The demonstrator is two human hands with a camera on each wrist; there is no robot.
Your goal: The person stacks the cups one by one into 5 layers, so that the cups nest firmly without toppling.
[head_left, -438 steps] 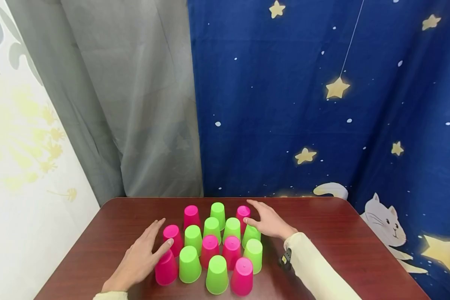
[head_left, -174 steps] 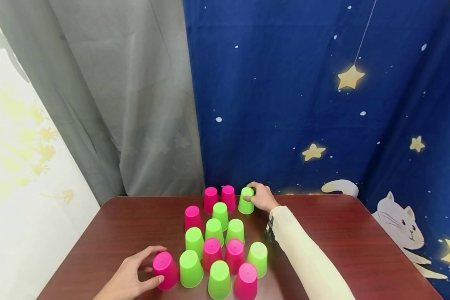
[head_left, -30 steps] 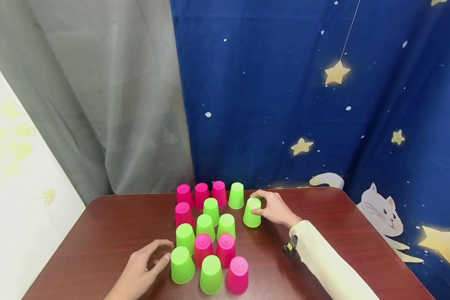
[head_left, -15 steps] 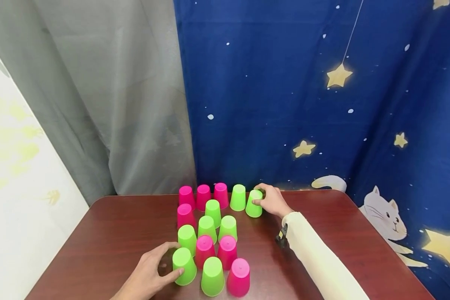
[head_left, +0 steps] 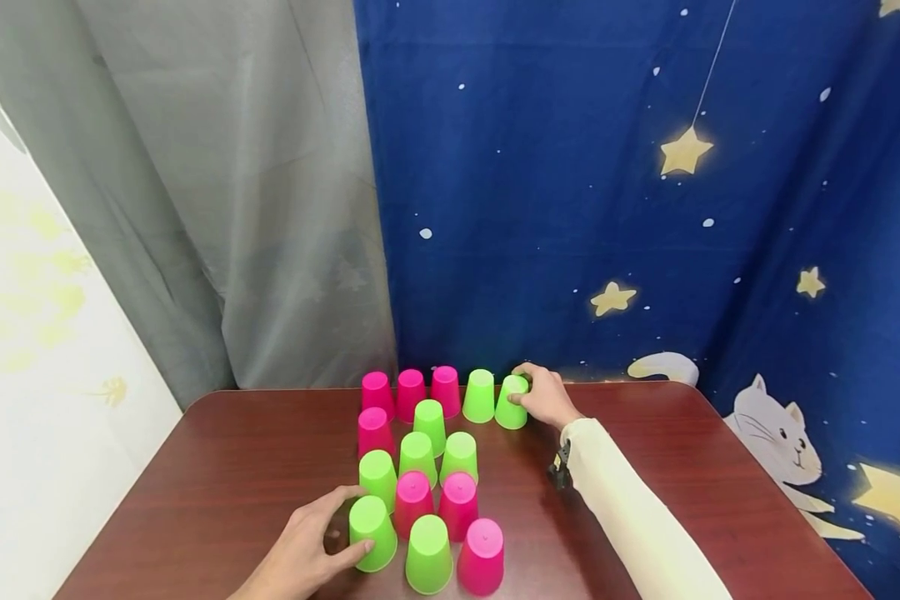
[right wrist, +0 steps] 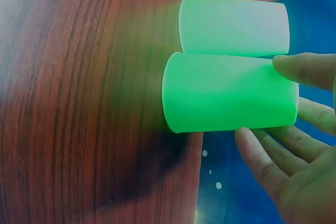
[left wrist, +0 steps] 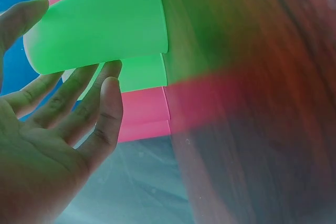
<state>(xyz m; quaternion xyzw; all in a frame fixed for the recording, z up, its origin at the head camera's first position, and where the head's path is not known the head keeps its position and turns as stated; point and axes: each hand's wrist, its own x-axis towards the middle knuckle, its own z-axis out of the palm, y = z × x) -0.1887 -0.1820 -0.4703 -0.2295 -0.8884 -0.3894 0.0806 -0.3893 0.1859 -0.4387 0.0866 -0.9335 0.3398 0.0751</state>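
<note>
Upside-down plastic cups, pink and bright green, stand on the table. My right hand (head_left: 549,400) holds a green cup (head_left: 512,403) at the right end of the far row, thumb on one side and fingers on the other. In the right wrist view this cup (right wrist: 231,95) is upright on the wood beside another green cup (right wrist: 236,27). At the near left, my left hand (head_left: 300,542) has thumb and fingers about a green cup (head_left: 372,535). The left wrist view shows the thumb and fingertips against opposite sides of that cup (left wrist: 100,24).
The far row also has several pink cups (head_left: 410,396) and a green cup (head_left: 479,397). Nearer stand a pink cup (head_left: 375,432), several green cups (head_left: 429,429), two pink cups (head_left: 458,507), a green (head_left: 428,557) and a pink cup (head_left: 482,558). Curtains hang behind the table (head_left: 217,475).
Over the longer span, pink and green cups have moved into a far row. In the last second my right hand brought its green cup back to that row; my left hand closed around the near-left green cup.
</note>
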